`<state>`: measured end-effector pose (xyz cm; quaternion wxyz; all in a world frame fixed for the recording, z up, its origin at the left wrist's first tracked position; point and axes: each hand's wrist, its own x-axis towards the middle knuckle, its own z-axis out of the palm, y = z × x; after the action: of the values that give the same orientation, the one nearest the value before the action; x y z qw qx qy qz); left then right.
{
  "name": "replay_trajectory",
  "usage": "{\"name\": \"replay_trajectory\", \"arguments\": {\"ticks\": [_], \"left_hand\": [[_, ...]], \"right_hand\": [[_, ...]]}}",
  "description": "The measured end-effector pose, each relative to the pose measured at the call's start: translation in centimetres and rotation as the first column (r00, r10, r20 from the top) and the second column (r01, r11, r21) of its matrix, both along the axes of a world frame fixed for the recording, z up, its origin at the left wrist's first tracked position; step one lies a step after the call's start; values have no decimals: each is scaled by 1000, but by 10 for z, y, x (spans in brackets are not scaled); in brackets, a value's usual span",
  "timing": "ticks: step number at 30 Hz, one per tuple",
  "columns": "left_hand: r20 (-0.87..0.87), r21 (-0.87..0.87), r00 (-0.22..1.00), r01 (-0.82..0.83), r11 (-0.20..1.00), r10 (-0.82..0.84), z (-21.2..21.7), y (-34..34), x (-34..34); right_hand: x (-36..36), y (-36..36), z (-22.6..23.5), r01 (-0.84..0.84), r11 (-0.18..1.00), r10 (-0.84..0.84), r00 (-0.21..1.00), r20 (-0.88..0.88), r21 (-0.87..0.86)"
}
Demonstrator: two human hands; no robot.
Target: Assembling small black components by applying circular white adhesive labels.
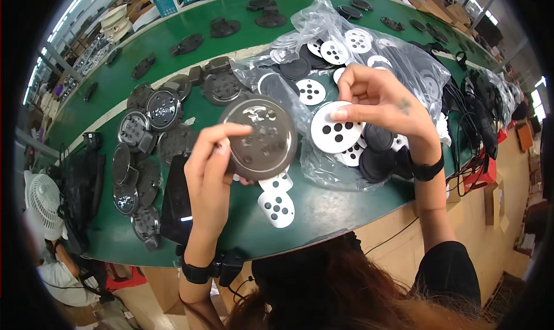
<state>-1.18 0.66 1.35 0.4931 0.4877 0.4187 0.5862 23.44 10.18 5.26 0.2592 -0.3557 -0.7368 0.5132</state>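
My left hand is closed round a dark grey round plastic base with a glossy rim and several raised bumps in its middle. Between the thumb and fingers of my right hand is a white round pad with several black dots, held to the right of the base and apart from it. Below the base, white dotted pads lie on the green table. Beside my right hand, a clear plastic bag spills more white pads and black discs.
A heap of similar dark bases lies left, near a black phone-like slab. Across the green conveyor belt sit spaced-out dark parts. Black cables hang right; a white fan stands far left, near another person.
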Motion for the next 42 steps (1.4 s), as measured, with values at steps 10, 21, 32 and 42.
{"name": "replay_trajectory", "arguments": {"ticks": [10, 21, 32, 42], "left_hand": [[-353, 80, 920, 214, 974, -173, -7, -8, 9], [-50, 15, 986, 163, 987, -162, -12, -5, 4], [-176, -11, 958, 230, 973, -228, -11, -5, 10], [-307, 64, 929, 239, 969, -209, -15, -5, 13]], "right_hand": [[-38, -46, 4, 85, 984, -133, 937, -322, -157], [-33, -44, 1, -10, 974, -77, 922, -378, -224], [-43, -51, -9, 50, 511, -146, 989, 29, 858], [-43, -54, -13, -26, 446, -133, 987, 95, 895]]}}
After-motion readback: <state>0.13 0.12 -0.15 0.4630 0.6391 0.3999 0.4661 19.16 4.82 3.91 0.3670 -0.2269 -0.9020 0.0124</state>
